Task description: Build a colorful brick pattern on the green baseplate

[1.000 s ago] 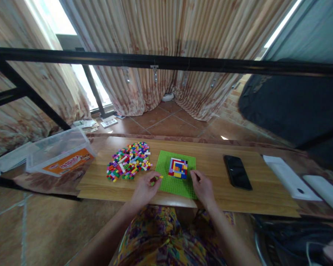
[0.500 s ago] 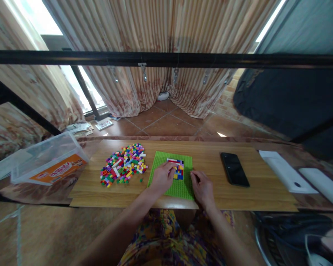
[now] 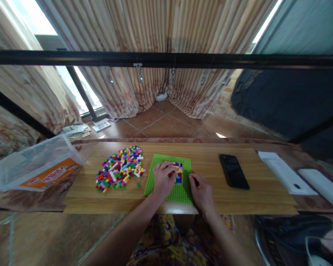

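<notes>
A green studded baseplate (image 3: 183,194) lies at the middle of the table's near side, with a patch of red, blue, yellow and white toy bricks (image 3: 179,176) built on it. My left hand (image 3: 165,181) reaches over the plate and covers the left part of this patch. Its fingers are bent and drawn together at the bricks; whatever lies between the fingertips is too small to make out. Against the plate's right edge rests my right hand (image 3: 202,190), fingers curled and thumb close to the index finger. I cannot see anything in it clearly.
Left of the plate spreads a pile of loose coloured bricks (image 3: 120,168). A clear plastic box (image 3: 41,162) with an orange label stands at the table's left end. On the right lie a black phone (image 3: 234,171) and a white flat object (image 3: 285,173). A black bar (image 3: 166,59) crosses ahead.
The view has shifted slightly. My left hand has turned a little and its fingers reach further over the bricks, hiding more of the patch. My right hand stays by the plate's edge.
</notes>
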Available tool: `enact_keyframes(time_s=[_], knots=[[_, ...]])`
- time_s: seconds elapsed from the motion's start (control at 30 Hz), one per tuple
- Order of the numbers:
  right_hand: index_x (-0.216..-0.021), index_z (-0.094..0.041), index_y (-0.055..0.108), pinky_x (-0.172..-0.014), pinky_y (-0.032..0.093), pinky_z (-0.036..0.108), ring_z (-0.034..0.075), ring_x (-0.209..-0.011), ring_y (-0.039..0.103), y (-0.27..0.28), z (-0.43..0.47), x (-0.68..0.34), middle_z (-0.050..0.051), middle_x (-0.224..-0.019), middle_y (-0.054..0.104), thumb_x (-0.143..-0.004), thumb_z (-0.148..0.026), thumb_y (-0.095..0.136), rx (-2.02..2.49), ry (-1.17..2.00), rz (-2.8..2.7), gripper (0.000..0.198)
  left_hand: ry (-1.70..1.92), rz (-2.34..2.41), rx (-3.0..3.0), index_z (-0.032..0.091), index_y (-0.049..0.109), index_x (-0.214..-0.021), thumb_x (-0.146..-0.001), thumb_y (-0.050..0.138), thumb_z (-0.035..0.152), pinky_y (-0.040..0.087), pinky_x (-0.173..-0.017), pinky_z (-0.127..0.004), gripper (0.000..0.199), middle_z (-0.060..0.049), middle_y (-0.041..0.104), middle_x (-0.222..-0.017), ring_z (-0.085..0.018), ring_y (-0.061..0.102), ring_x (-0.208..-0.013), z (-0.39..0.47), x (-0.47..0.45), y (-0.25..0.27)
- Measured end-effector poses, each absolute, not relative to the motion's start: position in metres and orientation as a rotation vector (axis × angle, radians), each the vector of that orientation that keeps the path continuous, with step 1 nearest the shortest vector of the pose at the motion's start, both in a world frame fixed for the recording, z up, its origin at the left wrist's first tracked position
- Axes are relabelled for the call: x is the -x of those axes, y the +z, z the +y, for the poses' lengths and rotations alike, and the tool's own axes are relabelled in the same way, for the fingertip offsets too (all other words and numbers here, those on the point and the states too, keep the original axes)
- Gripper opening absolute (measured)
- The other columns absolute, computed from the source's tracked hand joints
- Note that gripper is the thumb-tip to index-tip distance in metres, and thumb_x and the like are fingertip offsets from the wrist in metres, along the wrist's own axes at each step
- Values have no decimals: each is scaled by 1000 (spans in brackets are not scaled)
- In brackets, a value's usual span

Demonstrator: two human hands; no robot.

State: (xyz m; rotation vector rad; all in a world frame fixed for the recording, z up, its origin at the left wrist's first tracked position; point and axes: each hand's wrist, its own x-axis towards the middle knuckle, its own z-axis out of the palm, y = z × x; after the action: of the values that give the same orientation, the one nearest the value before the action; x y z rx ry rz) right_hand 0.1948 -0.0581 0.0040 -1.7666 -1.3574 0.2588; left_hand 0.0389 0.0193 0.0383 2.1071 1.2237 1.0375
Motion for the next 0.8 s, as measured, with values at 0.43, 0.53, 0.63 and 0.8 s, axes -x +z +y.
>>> enact_keyframes(time_s=[0.43, 0.53, 0.63, 0.8], knots=[[-90, -19, 68, -77, 49, 34, 21, -82, 63, 5, -59, -195, 11, -88, 69, -94, -42, 43, 1779, 269, -1342, 34, 911, 1218, -2402, 24, 68, -78, -84, 59, 15, 26, -104, -54, 14, -2, 71, -105, -25, 54, -106, 19, -40, 44], [-89, -18, 68, -76, 48, 34, 21, -81, 63, 6, -59, -195, 10, -87, 69, -94, -42, 43, 1788, 251, -1354, 35, 868, 1289, -2358, 22, 66, -67, -79, 62, 13, 27, -101, -55, 15, -2, 72, -102, -26, 55, -102, 21, -42, 47], [-90, -18, 68, -77, 48, 34, 21, -83, 63, 6, -59, -195, 11, -88, 70, -94, -42, 43, 1780, 248, -1368, 35, 851, 1331, -2324, 22, 65, -64, -77, 64, 13, 32, -97, -52, 17, -1, 72, -102, -25, 55, -98, 23, -42, 46], [-89, -18, 68, -75, 49, 34, 21, -82, 63, 5, -59, -195, 11, -89, 70, -93, -42, 43, 1788, 257, -1365, 35, 871, 1225, -2511, 25, 70, -80, -87, 58, 18, 29, -102, -51, 16, -2, 70, -105, -23, 56, -101, 19, -34, 37]])
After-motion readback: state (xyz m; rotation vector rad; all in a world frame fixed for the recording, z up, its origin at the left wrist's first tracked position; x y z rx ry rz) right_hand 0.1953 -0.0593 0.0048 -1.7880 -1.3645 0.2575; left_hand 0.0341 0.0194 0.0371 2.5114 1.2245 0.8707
